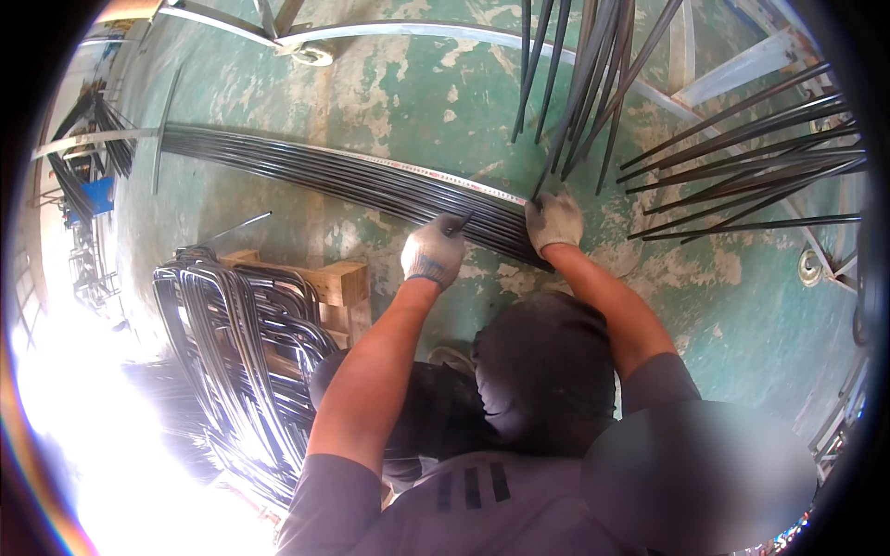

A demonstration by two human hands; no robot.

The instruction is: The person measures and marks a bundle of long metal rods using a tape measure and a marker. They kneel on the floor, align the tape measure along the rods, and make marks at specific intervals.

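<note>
A row of long black metal tubes (371, 190) lies side by side across the floor in front of me. Along its far edge stretches a white measuring tape (436, 173). My left hand (434, 250), in a whitish glove with dark fingertips, is closed over the near side of the row. A short dark tip sticks out past its fingers, too small to name. At the right end of the row my right hand (556, 221), gloved the same way, curls against the tube ends beside the end of the tape. Its fingertips are partly hidden.
Bent metal tube frames (236, 334) are piled by a wooden pallet (338, 283) at my left. Loose black tubes (593, 74) jut in from the far side, and more tubes (760, 171) from the right. A wheeled metal rack (417, 31) stands beyond.
</note>
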